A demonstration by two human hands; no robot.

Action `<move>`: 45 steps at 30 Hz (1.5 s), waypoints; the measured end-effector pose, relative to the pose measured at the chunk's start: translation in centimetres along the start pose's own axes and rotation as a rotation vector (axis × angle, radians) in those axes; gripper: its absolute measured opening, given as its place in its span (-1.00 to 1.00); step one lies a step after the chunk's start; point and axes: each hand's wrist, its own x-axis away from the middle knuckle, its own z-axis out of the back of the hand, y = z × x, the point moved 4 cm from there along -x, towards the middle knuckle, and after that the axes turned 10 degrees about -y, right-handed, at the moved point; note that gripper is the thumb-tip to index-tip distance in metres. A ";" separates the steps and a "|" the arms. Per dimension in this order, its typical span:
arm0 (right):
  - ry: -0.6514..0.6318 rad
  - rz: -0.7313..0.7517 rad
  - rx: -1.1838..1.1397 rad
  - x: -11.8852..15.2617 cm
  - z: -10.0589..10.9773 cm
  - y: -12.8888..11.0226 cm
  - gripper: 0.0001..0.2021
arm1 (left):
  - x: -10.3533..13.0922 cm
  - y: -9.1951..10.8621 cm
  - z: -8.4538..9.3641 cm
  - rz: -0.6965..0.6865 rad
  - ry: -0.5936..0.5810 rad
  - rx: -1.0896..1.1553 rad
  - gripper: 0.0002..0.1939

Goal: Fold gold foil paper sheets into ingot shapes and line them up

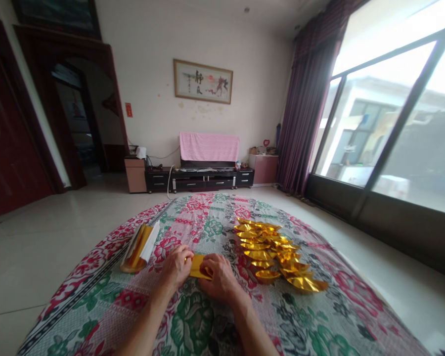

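A piece of gold foil paper, partly folded, lies low over the cloth between my two hands. My left hand pinches its left end with the fingers closed. Curled over the right end is my right hand, its fingers bent around the paper and hiding that edge. To the right stand several folded gold paper ingots, boat-shaped and lined up in rows. Left of my hands rests a stack of gold and white paper sheets, curled upward at the sides.
A flowered cloth in red, green and grey covers the round table. Beyond it, a low black TV cabinet stands by the wall, with a pink cloth draped over the screen. A large window is on the right.
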 end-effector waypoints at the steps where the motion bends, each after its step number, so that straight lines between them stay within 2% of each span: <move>1: -0.025 0.006 -0.014 0.0 0.1 0.2 -0.84 | 0.0 -0.1 0.1 0.013 -0.012 0.001 -0.74; 6: -0.064 0.017 -0.041 -0.3 0.2 0.5 -0.84 | 0.1 -0.2 0.7 0.018 -0.021 -0.007 -0.73; 11: -0.048 0.009 -0.030 -0.3 0.6 0.0 -0.82 | 0.2 1.2 1.5 -0.160 0.029 -0.071 -0.72; 17: -0.030 0.008 -0.027 -0.2 0.7 -0.2 -0.80 | 0.6 3.3 2.0 -0.312 -0.012 -0.085 -0.69; 22: -0.013 0.020 -0.032 -0.2 0.4 0.1 -0.80 | 0.6 3.3 2.9 -0.305 0.176 -0.038 -0.71; 24: -0.008 0.012 -0.028 -0.2 0.3 0.3 -0.81 | 0.5 3.0 2.9 -0.299 0.194 0.031 -0.70; 27: -0.001 0.001 -0.025 -0.3 0.2 0.5 -0.82 | 0.4 2.9 2.0 -0.316 0.079 0.107 -0.69; 31: 0.019 0.010 -0.038 -0.3 0.3 0.4 -0.84 | 0.4 2.5 0.8 -0.288 -0.070 0.100 -0.71; 37: 0.048 0.049 -0.037 -0.4 0.6 0.2 -0.82 | 0.5 2.2 1.3 -0.260 -0.159 0.187 -0.79; 41: 0.097 -0.029 -0.003 -0.3 0.9 0.5 -0.81 | 0.6 2.1 1.8 -0.216 -0.220 0.274 -0.77; 45: 0.141 -0.100 0.010 -0.1 1.2 1.0 -0.81 | 0.5 1.9 1.9 -0.194 -0.203 0.298 -0.77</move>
